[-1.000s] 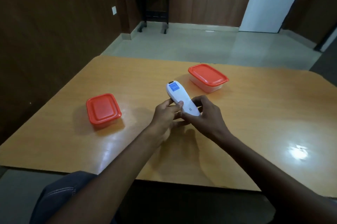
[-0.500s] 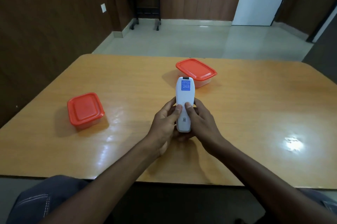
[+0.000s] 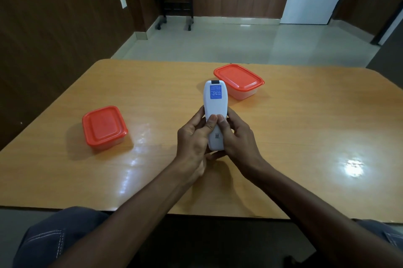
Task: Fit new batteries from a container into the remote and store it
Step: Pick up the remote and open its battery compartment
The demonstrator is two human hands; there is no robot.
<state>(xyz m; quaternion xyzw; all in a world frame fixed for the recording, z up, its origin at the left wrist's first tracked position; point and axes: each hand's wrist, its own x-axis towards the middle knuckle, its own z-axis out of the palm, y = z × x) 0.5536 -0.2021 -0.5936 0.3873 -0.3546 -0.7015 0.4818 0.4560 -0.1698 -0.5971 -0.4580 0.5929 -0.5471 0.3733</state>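
Head view. I hold the white remote (image 3: 214,115) in both hands above the middle of the wooden table (image 3: 305,128), back side up, long axis pointing to 12 o'clock. A blue label (image 3: 215,92) sits near its far end; a small printed code mark shows near the end closest to me.

My left hand (image 3: 193,137) wraps the remote's left edge, thumb laid across the back. My right hand (image 3: 236,137) wraps the right edge, thumb beside the left thumb, the two tips nearly touching at mid-body. Both hands closed around the remote, fingers curled underneath.

Containers: two, both with orange lids fully seated.
- The square container (image 3: 104,127) stands at 9 o'clock from the remote, well apart from my left hand. Its walls are pale and cloudy; contents cannot be told.
- The rectangular container (image 3: 239,80) stands at 1 o'clock, just beyond the remote's far end and near it. Translucent walls, but I cannot make out what is inside.

No batteries visible anywhere in this view. My knees, in dark jeans (image 3: 50,239), show below the near table edge.
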